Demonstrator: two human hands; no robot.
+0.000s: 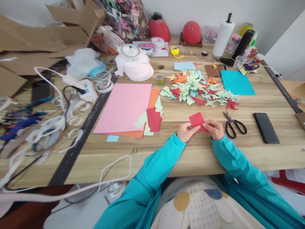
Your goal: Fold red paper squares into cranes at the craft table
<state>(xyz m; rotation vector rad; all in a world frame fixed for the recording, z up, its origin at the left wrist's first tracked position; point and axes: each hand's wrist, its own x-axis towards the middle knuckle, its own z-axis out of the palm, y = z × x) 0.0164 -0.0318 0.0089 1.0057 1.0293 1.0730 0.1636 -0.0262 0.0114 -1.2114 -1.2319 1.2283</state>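
A small piece of red paper (196,119) is pinched between both hands above the table. My left hand (186,131) grips its lower left edge, thumb on top. My right hand (214,129) pinches its lower right corner with thumb and fingers. Beyond the hands lies a heap of folded paper shapes (190,84) in green, orange, red and blue. To the left, red paper rectangles (153,120) and green scraps lie beside pink paper sheets (127,106) stacked over orange. Black-handled scissors (234,123) rest right of my right hand.
A black phone (266,128) lies at the right. Turquoise paper (238,82) sits behind the scissors. A yellow tape measure (175,51) and a white roll (223,38) stand at the back. Cables (47,127), tape rolls and cardboard boxes (43,35) crowd the left side.
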